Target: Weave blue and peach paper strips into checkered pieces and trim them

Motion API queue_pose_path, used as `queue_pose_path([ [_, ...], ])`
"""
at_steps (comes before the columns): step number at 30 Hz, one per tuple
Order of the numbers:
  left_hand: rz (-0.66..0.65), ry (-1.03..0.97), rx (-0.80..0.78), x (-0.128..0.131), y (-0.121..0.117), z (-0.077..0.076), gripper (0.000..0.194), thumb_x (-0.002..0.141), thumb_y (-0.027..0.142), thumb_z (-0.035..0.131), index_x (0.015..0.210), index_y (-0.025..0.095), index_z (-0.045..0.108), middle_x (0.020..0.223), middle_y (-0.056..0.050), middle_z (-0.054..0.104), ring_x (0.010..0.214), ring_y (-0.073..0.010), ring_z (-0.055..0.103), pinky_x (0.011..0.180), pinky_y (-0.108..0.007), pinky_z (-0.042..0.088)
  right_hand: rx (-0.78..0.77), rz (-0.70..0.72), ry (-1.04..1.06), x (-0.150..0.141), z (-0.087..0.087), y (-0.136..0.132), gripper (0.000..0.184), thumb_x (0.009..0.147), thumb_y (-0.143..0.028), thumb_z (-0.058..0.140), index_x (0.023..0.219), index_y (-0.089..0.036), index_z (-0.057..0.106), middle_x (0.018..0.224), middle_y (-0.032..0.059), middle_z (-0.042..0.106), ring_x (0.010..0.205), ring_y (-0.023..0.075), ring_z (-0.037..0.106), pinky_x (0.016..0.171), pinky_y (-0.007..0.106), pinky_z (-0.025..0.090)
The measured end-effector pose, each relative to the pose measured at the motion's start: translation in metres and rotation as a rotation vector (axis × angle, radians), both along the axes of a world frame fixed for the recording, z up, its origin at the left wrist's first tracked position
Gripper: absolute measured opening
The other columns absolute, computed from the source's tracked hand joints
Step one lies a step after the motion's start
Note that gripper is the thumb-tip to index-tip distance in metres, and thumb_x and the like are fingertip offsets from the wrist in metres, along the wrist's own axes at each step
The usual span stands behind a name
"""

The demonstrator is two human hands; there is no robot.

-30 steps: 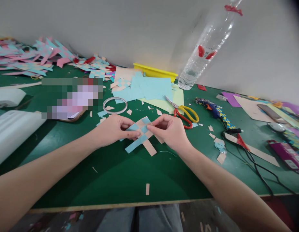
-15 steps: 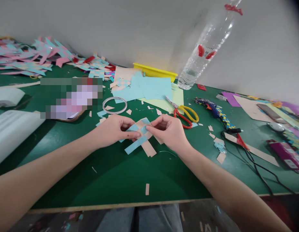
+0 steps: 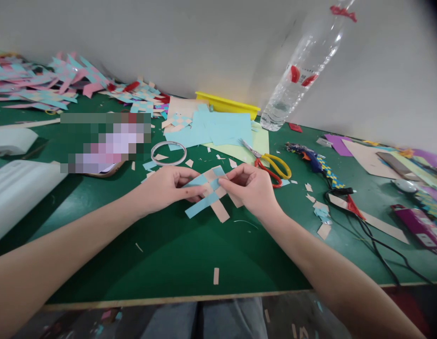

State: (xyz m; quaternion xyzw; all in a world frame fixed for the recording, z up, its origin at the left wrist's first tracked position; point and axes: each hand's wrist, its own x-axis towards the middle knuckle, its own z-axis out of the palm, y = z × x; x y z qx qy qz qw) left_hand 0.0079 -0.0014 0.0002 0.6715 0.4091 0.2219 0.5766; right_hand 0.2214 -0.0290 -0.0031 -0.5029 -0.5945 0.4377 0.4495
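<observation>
Between my hands is a small woven piece of paper strips (image 3: 213, 194), light blue and pale peach crossing in a checker pattern, with loose strip ends sticking out below. My left hand (image 3: 165, 188) pinches its left side, thumb on top and fingers partly hidden behind. At the upper right, my right hand (image 3: 248, 186) grips the weave between thumb and forefinger. The piece is held above the green table (image 3: 162, 263). Scissors (image 3: 268, 162) with one red and one yellow handle lie just beyond my right hand. A roll of tape (image 3: 168, 153) lies beyond my left hand.
Blue paper sheets (image 3: 222, 127) lie before a yellow tray (image 3: 227, 104). A water bottle (image 3: 289, 89) stands behind. A partly pixelated phone (image 3: 109, 150) and strip piles (image 3: 56, 84) are at left; black cords (image 3: 367, 230) and a purple box (image 3: 418, 226) at right. Paper scraps (image 3: 322, 216) are scattered.
The woven paper has tilted and shifted slightly up and right in my hands. Both hands keep their pinch on it; the surroundings look the same.
</observation>
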Motion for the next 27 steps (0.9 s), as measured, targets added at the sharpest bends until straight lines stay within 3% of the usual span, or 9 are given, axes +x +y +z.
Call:
queue_pose_path([
  [3, 0.057, -0.018, 0.015, 0.0004, 0.0004, 0.0014, 0.03, 0.083, 0.042, 0.063, 0.101, 0.019, 0.067, 0.094, -0.006, 0.074, 0.077, -0.0166, 0.069, 0.076, -0.03, 0.057, 0.002, -0.046, 0.058, 0.0039, -0.0021, 0.0043, 0.02, 0.069, -0.032, 0.076, 0.074, -0.021, 0.06, 0.077, 0.0015, 0.07, 0.074, 0.0154, 0.067, 0.074, 0.034, 0.057],
  [7, 0.09, 0.092, 0.097, -0.001, 0.0011, 0.0031, 0.026, 0.08, 0.044, 0.066, 0.089, 0.019, 0.07, 0.085, -0.003, 0.072, 0.075, -0.0154, 0.066, 0.07, -0.026, 0.053, 0.006, -0.091, 0.103, 0.0058, -0.0039, 0.0075, 0.021, 0.067, -0.031, 0.077, 0.074, -0.021, 0.061, 0.077, 0.0007, 0.068, 0.074, 0.0143, 0.066, 0.075, 0.033, 0.057],
  [19, 0.11, 0.234, 0.163, -0.0011, 0.0018, 0.0032, 0.037, 0.075, 0.056, 0.066, 0.081, 0.019, 0.069, 0.073, -0.002, 0.065, 0.065, -0.0161, 0.06, 0.057, -0.025, 0.045, 0.025, -0.087, 0.085, 0.0017, -0.0051, 0.0049, 0.022, 0.068, -0.033, 0.076, 0.074, -0.021, 0.059, 0.076, 0.0004, 0.069, 0.074, 0.0146, 0.066, 0.073, 0.032, 0.057],
  [27, 0.117, 0.233, 0.163, -0.0005, 0.0005, 0.0045, 0.033, 0.076, 0.052, 0.064, 0.086, 0.02, 0.068, 0.077, -0.001, 0.064, 0.069, -0.0159, 0.06, 0.06, -0.024, 0.046, 0.01, -0.06, 0.112, -0.0027, -0.0023, 0.0006, 0.024, 0.067, -0.035, 0.077, 0.074, -0.022, 0.058, 0.079, 0.0006, 0.069, 0.075, 0.0151, 0.067, 0.075, 0.033, 0.057],
])
